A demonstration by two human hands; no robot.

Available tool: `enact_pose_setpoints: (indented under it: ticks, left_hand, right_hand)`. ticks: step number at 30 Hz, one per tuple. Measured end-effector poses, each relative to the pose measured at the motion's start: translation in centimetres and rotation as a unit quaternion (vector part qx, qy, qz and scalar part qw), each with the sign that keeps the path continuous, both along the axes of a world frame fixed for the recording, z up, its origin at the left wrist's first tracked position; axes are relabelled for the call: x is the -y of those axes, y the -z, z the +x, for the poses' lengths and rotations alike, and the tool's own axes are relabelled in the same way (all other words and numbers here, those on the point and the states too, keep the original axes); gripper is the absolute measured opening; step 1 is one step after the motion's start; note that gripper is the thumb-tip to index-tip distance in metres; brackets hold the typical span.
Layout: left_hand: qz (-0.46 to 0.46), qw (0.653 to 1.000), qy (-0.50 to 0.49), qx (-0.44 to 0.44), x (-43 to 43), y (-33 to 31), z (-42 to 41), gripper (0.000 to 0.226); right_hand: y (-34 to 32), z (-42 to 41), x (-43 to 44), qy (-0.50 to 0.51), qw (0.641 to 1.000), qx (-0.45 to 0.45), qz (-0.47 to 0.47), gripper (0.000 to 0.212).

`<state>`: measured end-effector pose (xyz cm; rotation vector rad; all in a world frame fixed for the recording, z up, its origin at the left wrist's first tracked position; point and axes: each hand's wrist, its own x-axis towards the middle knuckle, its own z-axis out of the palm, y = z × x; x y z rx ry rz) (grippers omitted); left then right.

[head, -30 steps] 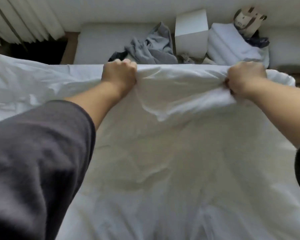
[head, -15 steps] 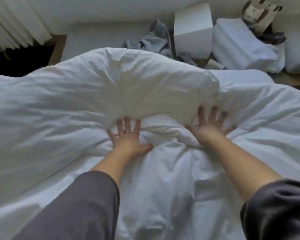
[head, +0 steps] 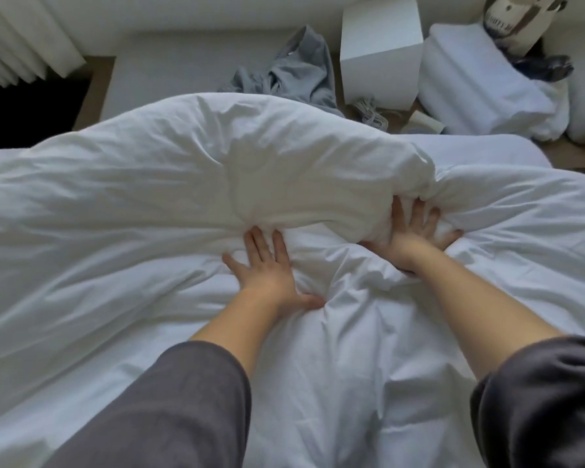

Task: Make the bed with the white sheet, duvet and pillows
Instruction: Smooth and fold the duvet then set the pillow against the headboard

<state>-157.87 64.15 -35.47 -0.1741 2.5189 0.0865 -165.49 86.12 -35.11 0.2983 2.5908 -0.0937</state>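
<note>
A white duvet [head: 149, 204] covers the bed, puffed up in a long bulge across the middle. My left hand [head: 267, 268] lies flat on it with fingers spread, pressing just below the bulge. My right hand [head: 416, 238] presses down flat at the bulge's right end, with its fingertips under the fold. A strip of the white sheet [head: 487, 146] on the mattress shows beyond the duvet at the upper right. A white folded pillow or bedding bundle [head: 480, 82] lies on the floor at the far right.
Beyond the bed lie a second white mattress [head: 183, 72], grey clothes [head: 294, 76], a white box [head: 380, 45] and a patterned paper bag [head: 517, 18]. White curtains [head: 17, 38] hang at the upper left above a dark gap.
A second ago both hands gripped the duvet edge in fists, held up. They have since let go and come down flat on the duvet, which has billowed forward and is settling.
</note>
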Motion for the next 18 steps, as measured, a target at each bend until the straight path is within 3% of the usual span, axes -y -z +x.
enact_pose_setpoints:
  ticks: [2,5,7,9,11,13,14,16,17,18]
  left_hand:
    - [0.006,1.000,-0.004,-0.001,0.2,0.0,0.0,0.147]
    - [0.002,1.000,0.000,0.002,0.2,-0.2,0.6,0.146]
    - [0.001,1.000,0.001,-0.003,0.3,-0.2,1.0,0.145]
    - [-0.002,1.000,0.000,-0.004,0.4,-0.1,1.0,0.144]
    - [-0.008,1.000,0.000,0.000,0.3,-0.1,0.9,0.144]
    - [-0.010,1.000,0.001,0.000,0.2,0.0,0.9,0.144]
    - [-0.009,1.000,0.001,-0.003,0.2,0.1,0.9,0.144]
    - [-0.007,1.000,-0.001,-0.005,0.3,0.2,1.0,0.144]
    - [-0.008,1.000,-0.001,-0.004,0.3,0.3,1.0,0.144]
    - [-0.009,1.000,-0.001,-0.003,0.3,0.3,0.9,0.144]
  right_hand:
    - [-1.1,-1.1,-1.6,-0.028,0.999,-0.033,0.004,0.104]
    - [-4.7,-3.5,-5.1,-0.065,0.989,-0.125,-0.041,0.051]
    - [-6.4,-5.2,-7.1,-0.050,0.977,-0.205,0.038,0.039]
    - [-6.9,-5.9,-8.6,-0.040,0.978,-0.155,0.132,0.061]
    - [-6.6,-5.7,-9.4,-0.006,0.997,-0.036,0.064,0.096]
    - [-7.0,-4.9,-9.5,0.010,0.999,0.032,0.001,0.108]
    - [-7.6,-4.7,-9.3,-0.002,0.999,0.042,0.000,0.100]
    - [-8.6,-4.1,-8.4,-0.083,0.994,0.018,0.075,0.059]
    - [-8.8,-3.8,-7.8,-0.160,0.972,-0.011,0.170,0.040]
    - [-8.7,-3.2,-7.1,-0.252,0.927,-0.046,0.273,0.028]
